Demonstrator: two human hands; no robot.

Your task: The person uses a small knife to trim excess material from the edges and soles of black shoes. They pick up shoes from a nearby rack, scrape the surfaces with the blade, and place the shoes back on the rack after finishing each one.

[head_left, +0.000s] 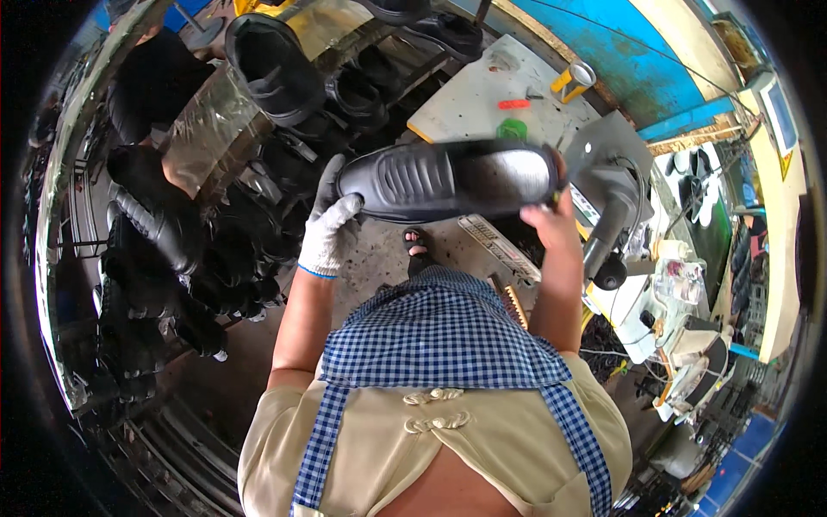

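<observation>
A black slip-on shoe (401,183) is held sideways in front of me, its ribbed upper and pale insole facing up. My left hand (332,226), in a whitish-grey knitted glove, grips the toe end, with the thumb on the near side. At the heel end my right hand (553,222) is bare and closed around the back of the shoe, slightly blurred. Some of its fingers are hidden behind the heel.
Racks with many black shoes (155,220) fill my left side. Ahead stands a white table (448,108) with a yellow-and-white cup (575,82) and a red object (514,104). A machine with a dark curved arm (613,222) is at right. Another person (151,86) is at far left.
</observation>
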